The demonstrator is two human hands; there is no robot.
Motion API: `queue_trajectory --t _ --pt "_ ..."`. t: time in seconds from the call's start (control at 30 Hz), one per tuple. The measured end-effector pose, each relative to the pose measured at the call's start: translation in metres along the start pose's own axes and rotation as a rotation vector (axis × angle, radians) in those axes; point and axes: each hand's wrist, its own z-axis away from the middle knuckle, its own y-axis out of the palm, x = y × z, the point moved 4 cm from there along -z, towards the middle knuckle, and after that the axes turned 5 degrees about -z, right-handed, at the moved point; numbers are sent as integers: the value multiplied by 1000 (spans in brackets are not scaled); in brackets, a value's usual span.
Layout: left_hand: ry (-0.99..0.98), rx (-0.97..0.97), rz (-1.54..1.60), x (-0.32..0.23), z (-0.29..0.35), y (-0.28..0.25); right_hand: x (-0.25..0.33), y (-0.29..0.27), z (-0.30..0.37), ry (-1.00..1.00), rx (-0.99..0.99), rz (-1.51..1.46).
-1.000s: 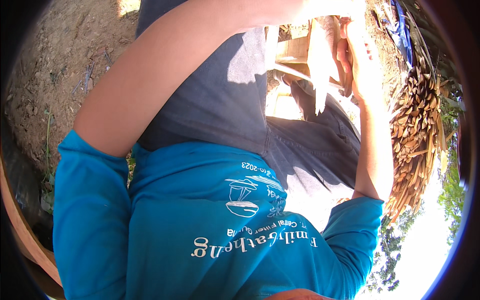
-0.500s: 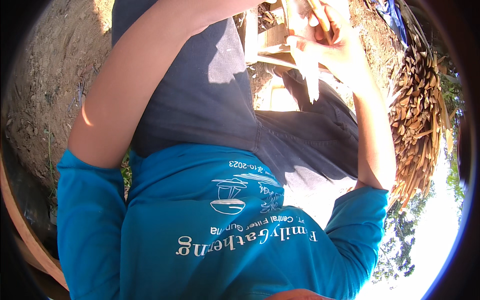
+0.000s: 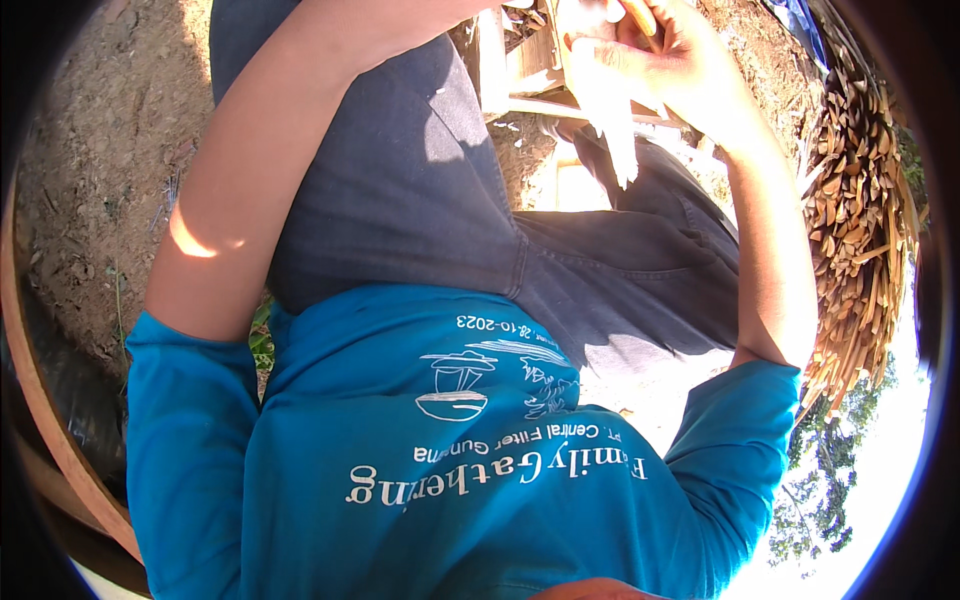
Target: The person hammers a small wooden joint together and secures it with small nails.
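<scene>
My right hand (image 3: 675, 70) is at the top, right of the middle, with its fingers curled round a slim tan wooden stick (image 3: 641, 14). Whether that stick is a tool's handle I cannot tell, as its far end runs out of view. Below the thumb hangs a pale, jagged-ended strip (image 3: 615, 125) that looks like split wood, washed out by sunlight. My left forearm (image 3: 370, 35) reaches over my thigh to the top edge. Only a sliver of my left hand (image 3: 518, 3) shows there, so its grip is hidden.
A wooden frame of pale slats (image 3: 492, 65) stands between my legs. On the right lies a big stack of thin brown wood pieces (image 3: 850, 220), with blue plastic (image 3: 800, 25) beyond it. Bare soil (image 3: 110, 150) is at left, and a curved rim (image 3: 70, 450) runs along the lower left.
Both hands sit slightly higher in the picture, and the view has shifted a little. My right hand still holds the stick, and the pale strip still hangs below the thumb.
</scene>
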Motion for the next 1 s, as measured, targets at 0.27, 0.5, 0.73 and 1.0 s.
queue_trajectory --t 0.27,0.5,0.73,1.0 --pt "-10 -7 2 2 -2 6 4 2 -2 19 84 -9" --pt "-103 -55 -22 7 -9 19 13 12 -8 -301 211 121" --pt "2 41 -63 -10 -3 20 11 15 -10 -229 278 -20" --pt "0 35 16 -7 -1 19 16 17 -7 -120 207 -20"
